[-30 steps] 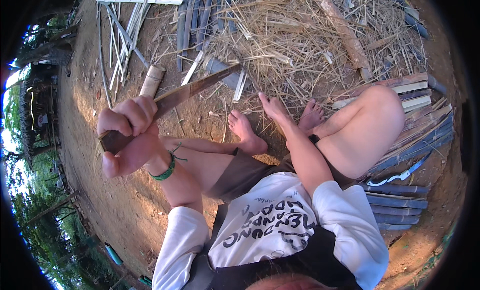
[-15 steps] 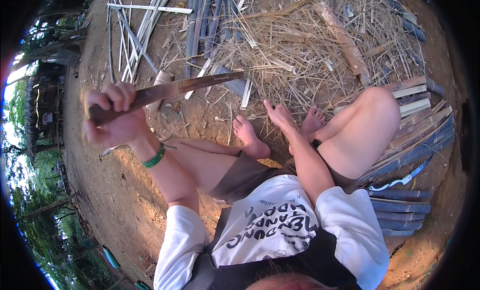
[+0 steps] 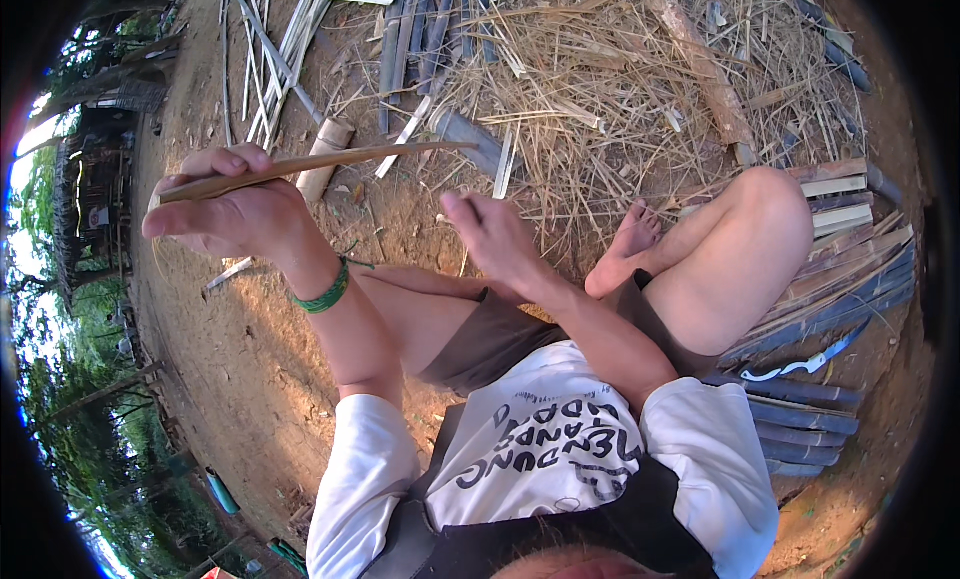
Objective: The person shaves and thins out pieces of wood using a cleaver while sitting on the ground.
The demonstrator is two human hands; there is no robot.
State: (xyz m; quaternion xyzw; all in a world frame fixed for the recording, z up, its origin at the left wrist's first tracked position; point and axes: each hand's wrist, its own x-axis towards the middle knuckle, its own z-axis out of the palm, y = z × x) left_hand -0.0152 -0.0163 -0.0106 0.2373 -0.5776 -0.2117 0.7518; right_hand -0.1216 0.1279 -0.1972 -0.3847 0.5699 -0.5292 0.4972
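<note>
My left hand, with a green band at the wrist, is raised at the left and closed around one end of a tan bamboo strip. The strip is thin and tapers toward its free end, which points right over the ground. In front of my lap, my right hand is curled into a fist, apart from the strip and below its tip. A bit of something dark shows among its fingers, too little to name. Between my knees and the straw one bare foot rests on the soil; the other is hidden.
Straw-like shavings cover the ground ahead, with a log lying across them. Dark bamboo lengths and pale strips lie far left. A short round block is nearer. Stacked split bamboo and a pale-handled blade lie right.
My left hand has turned the strip from its broad dark face toward its lighter narrow edge. My right hand has moved left and up, toward the strip.
</note>
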